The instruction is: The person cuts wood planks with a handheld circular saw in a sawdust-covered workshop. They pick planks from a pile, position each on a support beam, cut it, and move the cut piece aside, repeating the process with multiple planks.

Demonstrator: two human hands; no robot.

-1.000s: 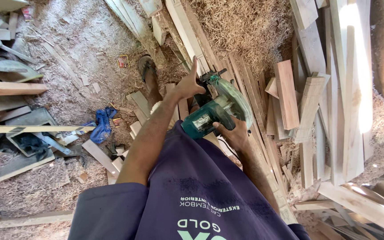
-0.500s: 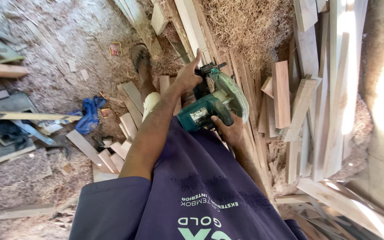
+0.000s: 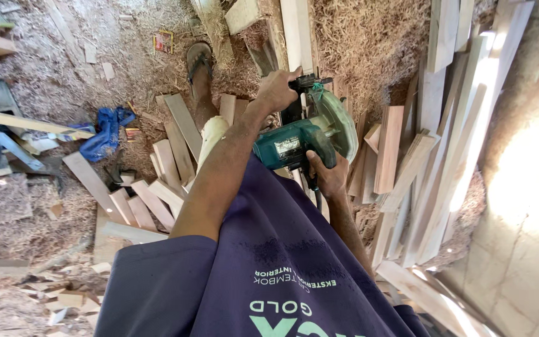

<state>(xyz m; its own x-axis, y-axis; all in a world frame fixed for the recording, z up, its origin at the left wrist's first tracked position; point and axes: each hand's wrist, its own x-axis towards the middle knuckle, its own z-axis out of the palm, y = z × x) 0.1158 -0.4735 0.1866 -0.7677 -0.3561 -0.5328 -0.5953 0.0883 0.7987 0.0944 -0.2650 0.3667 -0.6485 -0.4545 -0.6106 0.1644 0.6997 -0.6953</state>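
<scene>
A teal circular saw (image 3: pixel 307 134) sits on a long pale wooden board (image 3: pixel 296 34) that runs away from me. My right hand (image 3: pixel 329 175) grips the saw's rear handle. My left hand (image 3: pixel 277 89) rests by the saw's front, pressing on the board beside the blade guard. My foot in a sandal (image 3: pixel 199 65) stands on the sawdust to the left of the board.
Sawdust and shavings cover the floor. Short wood offcuts (image 3: pixel 157 187) lie at the left of my body, and a blue cloth (image 3: pixel 104 134) lies farther left. Long planks (image 3: pixel 444 143) lean in a pile at the right by a stone wall (image 3: pixel 531 187).
The view has shifted slightly. Both hands and the saw keep the same grip, with the saw a little farther along the board.
</scene>
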